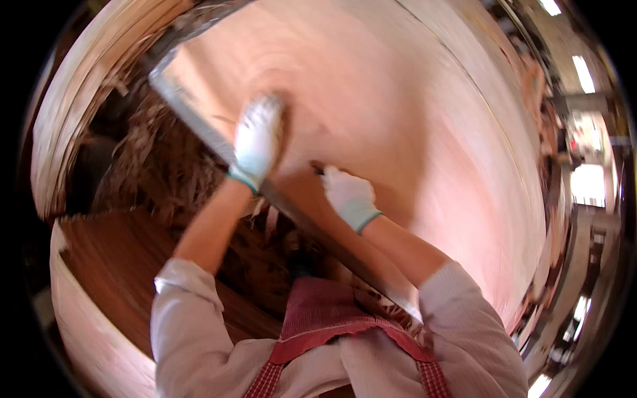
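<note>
A wide sheet of pale wood veneer (pixel 371 79) lies in front of me, on what looks like a stack. My left hand (pixel 259 136), in a white glove with a green cuff, rests on the sheet close to its left edge, fingers stretched forward and smeared by motion. To its right, my gloved right hand (pixel 348 198) is closed round a small dark tool (pixel 317 167). The tool's tip shows beyond the fingers, over the veneer; its exact kind is too blurred to tell.
Loose veneer scraps (pixel 159 152) fill the gap left of the sheet. A curved veneer stack (pixel 73 132) stands at the far left, and another brown stack (pixel 133 265) lies lower left. A dark strip edge (pixel 318 232) runs between my body and the sheet.
</note>
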Available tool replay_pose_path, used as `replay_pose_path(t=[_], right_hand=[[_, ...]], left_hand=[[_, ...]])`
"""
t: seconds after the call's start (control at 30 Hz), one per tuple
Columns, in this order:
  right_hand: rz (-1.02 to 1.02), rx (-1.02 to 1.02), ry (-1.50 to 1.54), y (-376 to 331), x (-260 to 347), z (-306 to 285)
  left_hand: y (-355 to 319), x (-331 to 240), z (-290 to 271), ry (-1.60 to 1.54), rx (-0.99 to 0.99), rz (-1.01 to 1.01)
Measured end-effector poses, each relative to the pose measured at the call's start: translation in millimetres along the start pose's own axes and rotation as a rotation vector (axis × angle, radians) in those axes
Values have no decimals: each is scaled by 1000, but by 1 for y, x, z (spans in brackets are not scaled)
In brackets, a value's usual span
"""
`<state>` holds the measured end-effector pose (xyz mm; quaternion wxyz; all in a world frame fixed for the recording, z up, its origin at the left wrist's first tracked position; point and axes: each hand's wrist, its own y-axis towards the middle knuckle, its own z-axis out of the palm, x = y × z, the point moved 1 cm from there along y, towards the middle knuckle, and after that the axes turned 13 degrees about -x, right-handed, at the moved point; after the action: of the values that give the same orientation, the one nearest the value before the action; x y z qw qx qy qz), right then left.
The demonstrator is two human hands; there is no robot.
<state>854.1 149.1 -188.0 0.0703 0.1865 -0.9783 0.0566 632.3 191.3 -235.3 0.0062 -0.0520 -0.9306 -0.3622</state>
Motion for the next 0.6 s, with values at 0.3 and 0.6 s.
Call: replay_pose_path(t=[0.3,0.6], right_hand=[[226,-34,94,-199,-151,-9],[284,-108,-12,-357,-271,2]], left_hand=[[-14,-179,-41,-531,214,-67],[-64,-360,-73,-699,100,125]])
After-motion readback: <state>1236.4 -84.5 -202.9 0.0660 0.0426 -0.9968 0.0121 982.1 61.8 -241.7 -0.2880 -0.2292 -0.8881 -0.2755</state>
